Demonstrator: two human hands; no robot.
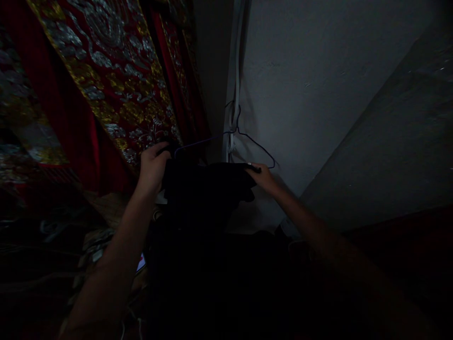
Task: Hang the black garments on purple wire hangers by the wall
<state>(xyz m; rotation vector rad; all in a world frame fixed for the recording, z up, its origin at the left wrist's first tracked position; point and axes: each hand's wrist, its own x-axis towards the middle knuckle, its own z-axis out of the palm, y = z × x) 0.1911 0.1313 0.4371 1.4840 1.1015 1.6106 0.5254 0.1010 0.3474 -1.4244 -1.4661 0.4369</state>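
A thin blue wire hanger [257,144] hangs by its hook from a pale cord or pipe along the wall. Just below it, a black garment [208,184] is stretched between my hands; its exact kind is lost in the dark. My left hand [154,163] grips the garment's upper left edge, close to the hanger's left end. At the upper right edge, the fingers of my right hand [260,177] are closed on the cloth, beside the hanger's right corner. The lower part of the garment fades into deep shadow.
Red fabric panels with gold and silver sequin embroidery [120,85] hang at the left. A grey wall [318,85] rises behind and to the right. A lit phone screen [140,262] shows below my left forearm, among dim clutter.
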